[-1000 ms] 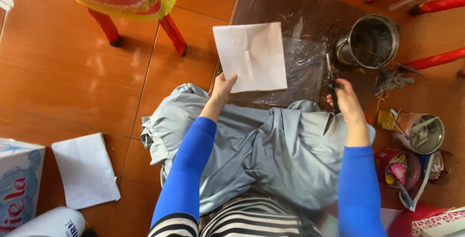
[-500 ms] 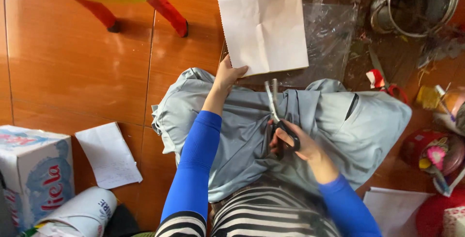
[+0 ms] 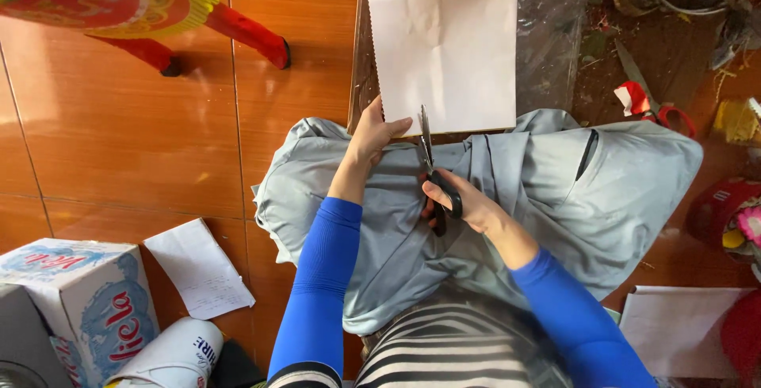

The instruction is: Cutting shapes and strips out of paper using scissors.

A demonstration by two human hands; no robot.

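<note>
White sheet (image 3: 444, 51): matt paper, faintly creased. Scissors (image 3: 432, 168): bright metal blades, black glossy plastic handles. Grey garment (image 3: 515, 206): soft matt cloth, rumpled. Floor (image 3: 119, 142): glossy orange-brown tile. Clear film (image 3: 551, 39): shiny plastic. Sleeves (image 3: 317, 277): smooth blue stretch fabric.

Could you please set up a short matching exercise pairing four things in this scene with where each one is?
Things:
1. black-handled scissors
2. square white paper sheet
3. pale blue-grey cloth
4. blue and white cardboard box

Places:
A. on the floor at lower left
B. held at its lower edge by the left hand
C. gripped in the right hand
D. spread over the person's lap

Pairs: 1-C, 2-B, 3-D, 4-A
</note>
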